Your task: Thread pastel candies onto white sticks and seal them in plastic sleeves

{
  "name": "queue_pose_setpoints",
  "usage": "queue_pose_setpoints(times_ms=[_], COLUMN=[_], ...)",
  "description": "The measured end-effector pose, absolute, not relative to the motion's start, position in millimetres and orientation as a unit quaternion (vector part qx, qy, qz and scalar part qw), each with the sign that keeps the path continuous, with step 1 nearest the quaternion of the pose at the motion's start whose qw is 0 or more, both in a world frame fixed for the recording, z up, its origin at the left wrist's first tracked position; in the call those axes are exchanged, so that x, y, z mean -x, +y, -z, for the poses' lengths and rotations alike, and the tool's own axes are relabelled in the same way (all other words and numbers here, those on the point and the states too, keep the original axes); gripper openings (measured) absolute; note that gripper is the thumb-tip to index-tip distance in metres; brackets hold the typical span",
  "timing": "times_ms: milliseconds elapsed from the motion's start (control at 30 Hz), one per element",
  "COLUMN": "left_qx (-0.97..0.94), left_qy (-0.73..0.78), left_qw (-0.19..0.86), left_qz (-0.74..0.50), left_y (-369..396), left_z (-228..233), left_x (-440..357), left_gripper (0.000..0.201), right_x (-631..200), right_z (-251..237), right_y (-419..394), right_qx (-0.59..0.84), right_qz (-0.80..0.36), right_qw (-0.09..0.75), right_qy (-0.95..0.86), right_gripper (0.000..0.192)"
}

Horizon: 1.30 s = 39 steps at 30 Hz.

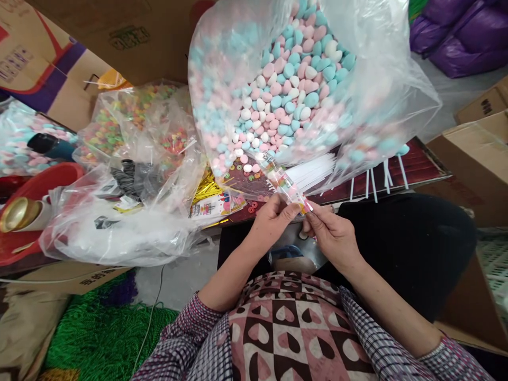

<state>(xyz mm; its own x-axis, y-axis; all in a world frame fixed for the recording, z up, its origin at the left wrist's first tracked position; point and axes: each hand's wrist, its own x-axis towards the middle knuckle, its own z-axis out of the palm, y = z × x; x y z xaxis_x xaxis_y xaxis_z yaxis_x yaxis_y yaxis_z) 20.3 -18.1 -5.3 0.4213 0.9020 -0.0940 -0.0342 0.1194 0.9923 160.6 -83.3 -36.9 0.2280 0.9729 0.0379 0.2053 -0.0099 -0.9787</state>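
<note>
Heart-print apron (293, 328) nearest, checked sleeves either side. Above it both hands meet over the lap, at the table (420, 166) edge. Left hand (273, 217) pinches the lower part of a small clear sachet (286, 185), thumb on top. Right hand (331, 233) closes fingertips on its near end by the coloured label. Sachet slants up and away from the hands, toward the big candy bag (301, 79); candy rings seem to sit inside it, not sure. Likely very light, thin film, slick and crinkly, contents loose and brittle: best held by the flat sealed ends, not squeezed mid-body. White sticks (313, 172) lie just beyond. Left: bag of coloured rings (135, 121), gold twist ties (206, 188), red tub (43, 180)
</note>
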Motion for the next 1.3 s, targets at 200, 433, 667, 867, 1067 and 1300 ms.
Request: queue_pose_setpoints(times_ms=[200, 433, 667, 867, 1067, 1300], left_qx=[-0.368, -0.352, -0.418, -0.314, -0.482, -0.535], left_qy=[0.343, 0.338, 0.317, 0.144, 0.298, 0.367], left_qw=[0.76, 0.777, 0.746, 0.928, 0.786, 0.705], left_qz=[-0.41, -0.398, -0.41, -0.137, -0.249, -0.285], left_y=[-17.7, -27.3, -23.8, -40.2, -37.6, -27.6], left_z=[-6.6, -0.1, -11.3, -14.7, -7.3, -6.5], left_x=[-33.7, -45.8, -28.0, -25.6, -19.8, -2.3], left_gripper=[0.049, 0.038, 0.037, 0.045, 0.037, 0.04], right_x=[-154.2, -152.8, -182.3, -180.5, -148.0, -151.1], right_z=[32.6, 31.9, 4.5, -18.8, -16.9, -14.4], right_y=[-84.7, -83.7, -75.7, -59.8, -49.6, -50.5], right_qx=[0.577, 0.586, 0.562, 0.438, 0.494, 0.523], right_qz=[-0.378, -0.376, -0.417, -0.618, -0.553, -0.514], right_qw=[0.527, 0.517, 0.517, 0.52, 0.568, 0.55], right_qy=[-0.495, -0.497, -0.493, -0.395, -0.357, -0.399], right_gripper=[0.031, 0.022, 0.02, 0.058, 0.042, 0.042])
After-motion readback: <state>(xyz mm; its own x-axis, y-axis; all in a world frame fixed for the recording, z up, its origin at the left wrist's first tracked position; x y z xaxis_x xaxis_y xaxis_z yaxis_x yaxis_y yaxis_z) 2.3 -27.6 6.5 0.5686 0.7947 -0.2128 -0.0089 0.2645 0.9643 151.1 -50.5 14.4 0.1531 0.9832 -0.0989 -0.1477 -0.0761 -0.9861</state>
